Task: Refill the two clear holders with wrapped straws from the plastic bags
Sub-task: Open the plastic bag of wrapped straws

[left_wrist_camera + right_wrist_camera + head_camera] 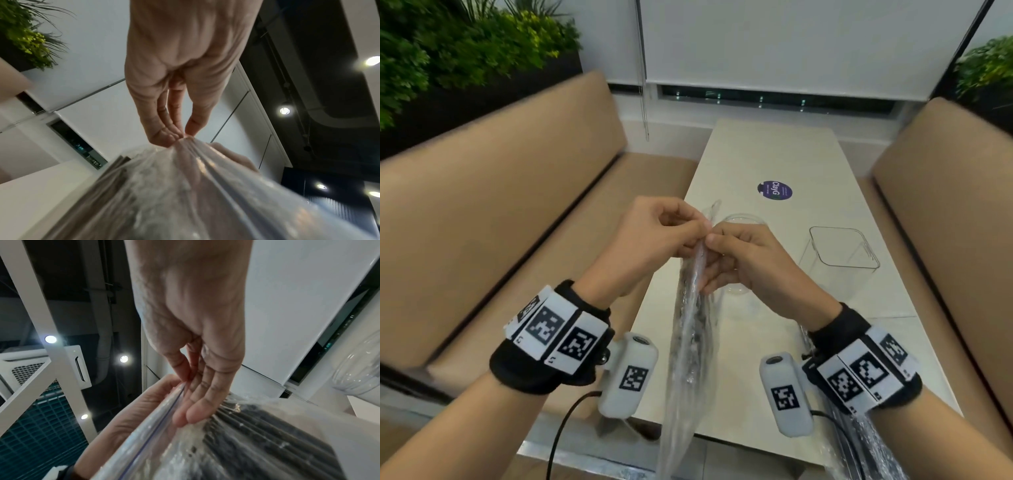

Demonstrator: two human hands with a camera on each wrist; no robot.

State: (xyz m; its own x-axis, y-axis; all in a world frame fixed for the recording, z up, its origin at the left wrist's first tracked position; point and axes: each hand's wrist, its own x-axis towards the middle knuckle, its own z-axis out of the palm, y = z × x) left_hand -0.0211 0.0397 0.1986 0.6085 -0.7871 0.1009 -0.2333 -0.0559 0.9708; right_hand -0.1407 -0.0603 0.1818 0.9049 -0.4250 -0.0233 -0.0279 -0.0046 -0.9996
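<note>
A clear zip bag (690, 329) of dark wrapped straws (257, 426) hangs upright above the near end of the table. My left hand (698, 224) pinches one side of its top edge and my right hand (710, 240) pinches the other, fingertips almost touching. The left wrist view shows thumb and fingers (164, 136) nipped on the bag's (185, 194) gathered rim. In the right wrist view my right hand (189, 382) holds the zip strip of the bag (156, 431). A round clear holder (743, 222) stands partly hidden behind my hands. A square clear holder (842, 253) stands to its right.
The pale table (774, 154) carries a round purple sticker (774, 190) further back. A second bag of straws (866, 445) lies at the near right edge under my right forearm. Tan benches (517, 188) flank both sides of the table. Window blinds hang behind.
</note>
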